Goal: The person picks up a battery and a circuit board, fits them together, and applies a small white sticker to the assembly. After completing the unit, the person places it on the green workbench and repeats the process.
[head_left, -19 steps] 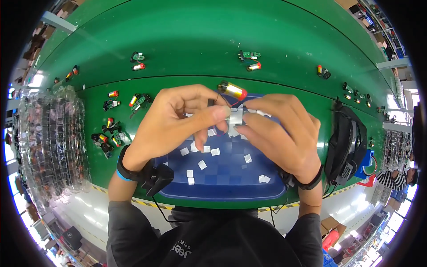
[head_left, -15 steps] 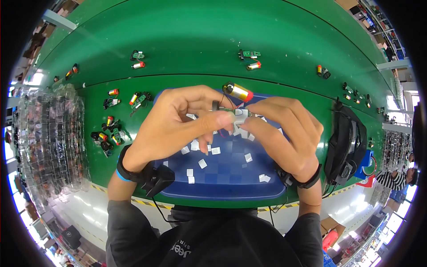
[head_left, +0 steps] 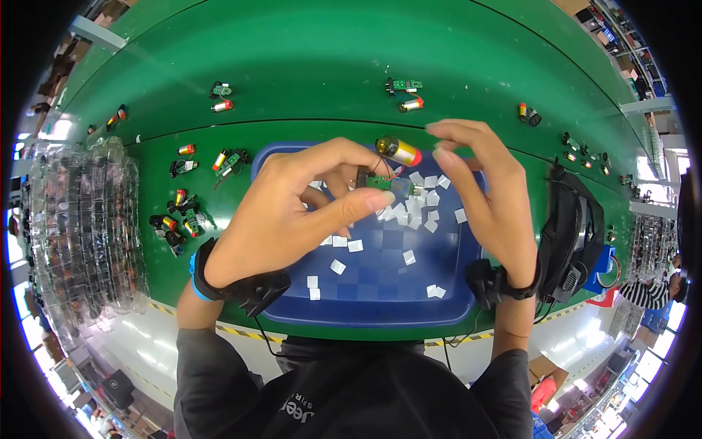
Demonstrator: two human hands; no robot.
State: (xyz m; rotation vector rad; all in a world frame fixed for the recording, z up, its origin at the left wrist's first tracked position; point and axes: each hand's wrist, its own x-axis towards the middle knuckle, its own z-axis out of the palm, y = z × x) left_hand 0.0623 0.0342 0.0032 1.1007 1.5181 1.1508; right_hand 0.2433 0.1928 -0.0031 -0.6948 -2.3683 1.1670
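Circuit board [head_left: 380, 184]: grasped by left hand [head_left: 274, 205]
Battery [head_left: 398, 151]: board's one o'clock
Right hand [head_left: 488, 192]: released, board's three o'clock

The left hand [head_left: 289, 196] is curled in a pinch; the right hand [head_left: 496, 194] hovers, fingers [head_left: 462, 133] parted.

cannot see all of the green circuit board [head_left: 379, 184], partly covered by the left hand [head_left: 284, 206]; cannot see clearly into the transparent plastic trays [head_left: 88, 234].
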